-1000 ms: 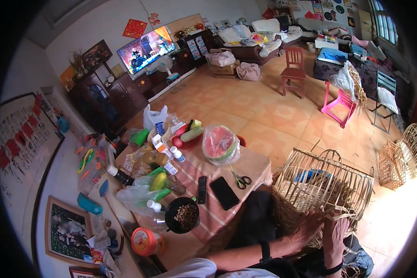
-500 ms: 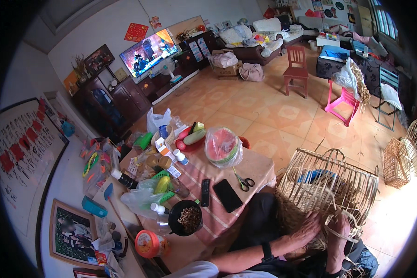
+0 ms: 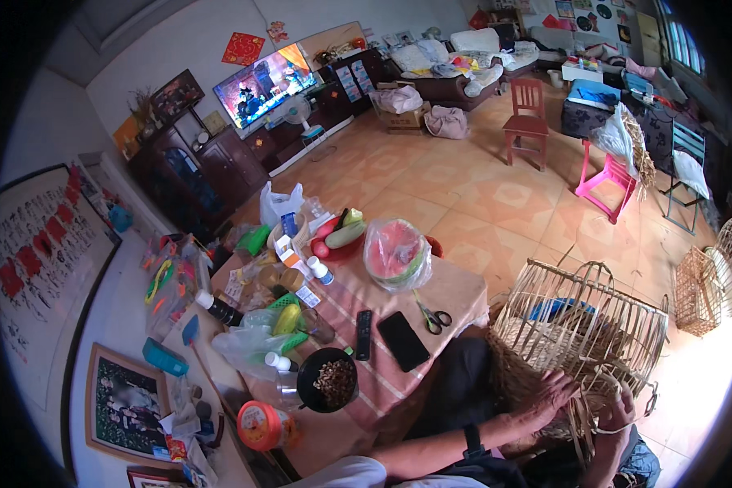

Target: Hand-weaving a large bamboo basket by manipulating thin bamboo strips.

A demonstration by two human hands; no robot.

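Note:
A woven basket [image 3: 516,337] of pale split strips rests against my lap at the lower right, its open ribs bending up and over. My left hand [image 3: 547,400], a dark band [image 3: 472,442] on its wrist, grips the near edge of the basket, fingers curled on the weave. Just right of it, my right hand [image 3: 616,421] is raised with its fingers bent around a thin pale strip [image 3: 598,382], which loops near the edge and crosses the hand. A blue thing [image 3: 561,309] shows between the ribs.
To my left a cloth-covered table [image 3: 455,285] holds scissors [image 3: 435,319], a phone [image 3: 403,341], a remote control [image 3: 364,335], a bowl of nuts [image 3: 325,381] and a wrapped cut watermelon [image 3: 397,254]. Another basket [image 3: 697,293] stands at the right. Beyond are a pink stool [image 3: 608,183] and a wooden chair [image 3: 526,122].
My right hand has turned and moved right, away from my left, and the strip's loop has shifted. My left hand stays at the basket's edge. The view has shifted slightly.

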